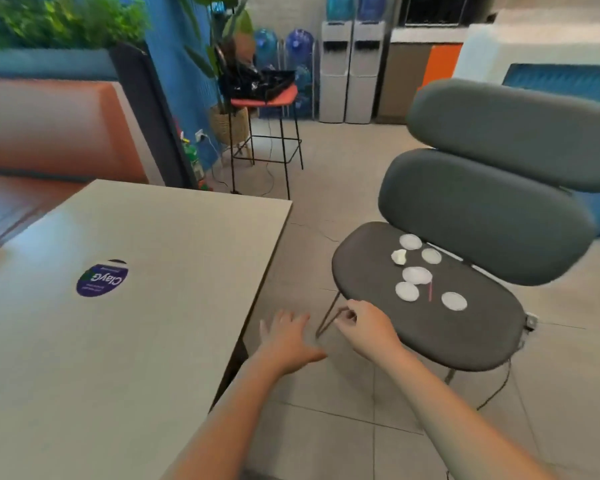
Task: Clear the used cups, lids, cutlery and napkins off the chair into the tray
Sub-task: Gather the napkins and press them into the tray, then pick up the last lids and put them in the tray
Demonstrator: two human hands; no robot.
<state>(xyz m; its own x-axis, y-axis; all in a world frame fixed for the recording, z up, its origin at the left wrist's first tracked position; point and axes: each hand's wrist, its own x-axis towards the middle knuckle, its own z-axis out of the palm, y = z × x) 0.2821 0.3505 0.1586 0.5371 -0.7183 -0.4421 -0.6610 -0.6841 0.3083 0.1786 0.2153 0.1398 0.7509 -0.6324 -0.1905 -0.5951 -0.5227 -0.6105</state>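
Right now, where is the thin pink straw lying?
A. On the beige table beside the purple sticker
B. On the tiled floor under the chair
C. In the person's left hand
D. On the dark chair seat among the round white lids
D: the pink straw lies flat on the dark chair seat, between two of the round white lids.
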